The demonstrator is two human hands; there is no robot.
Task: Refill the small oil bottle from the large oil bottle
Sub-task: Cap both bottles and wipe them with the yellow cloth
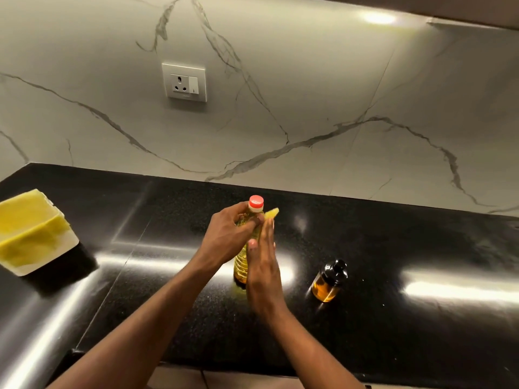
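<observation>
Glossy black worktop [393, 248] runs to a marble wall [309, 94]. Mid-worktop, the right hand [262, 265] lays straight, unclenched fingers against the upright large oil bottle [240, 268]. The small oil bottle [327, 284] stands just right. Farther back, the left hand [227, 234] clasps the large oil bottle's shoulder.

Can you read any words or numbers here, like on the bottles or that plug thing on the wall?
No text here can be read.
On the large oil bottle: no label wording shows.
On the small oil bottle: no writing visible.
On the wall socket: a tiny mark near its bottom edge, too small to read.
</observation>
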